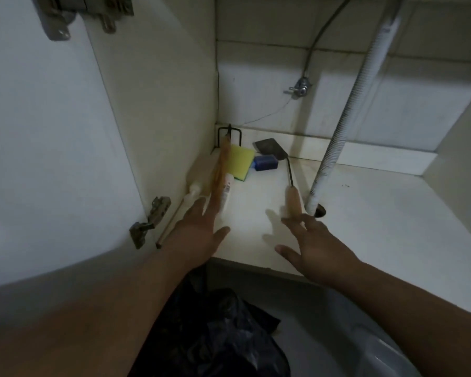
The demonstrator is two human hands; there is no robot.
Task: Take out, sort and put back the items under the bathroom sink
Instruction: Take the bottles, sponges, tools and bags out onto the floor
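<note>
Both my hands reach into the cabinet under the sink. My left hand (pixel 199 232) is open, its fingertips touching a blurred wooden-handled tool (pixel 220 170) and a white tube (pixel 227 191) by the left wall. A white brush with a thin stick handle (pixel 193 191) lies against that wall. My right hand (pixel 313 240) is open, fingers spread, its fingertips at the wooden handle of a metal scraper (pixel 288 172). Behind lie a yellow-green sponge (pixel 241 161) and a blue block (pixel 265 162).
A white corrugated drain hose (pixel 346 118) drops into a hole in the shelf (pixel 365 202) just right of my right hand. A valve (pixel 301 88) sits on the tiled back wall. The open cabinet door (pixel 44 159) stands at left. A dark plastic bag (pixel 229 336) lies below.
</note>
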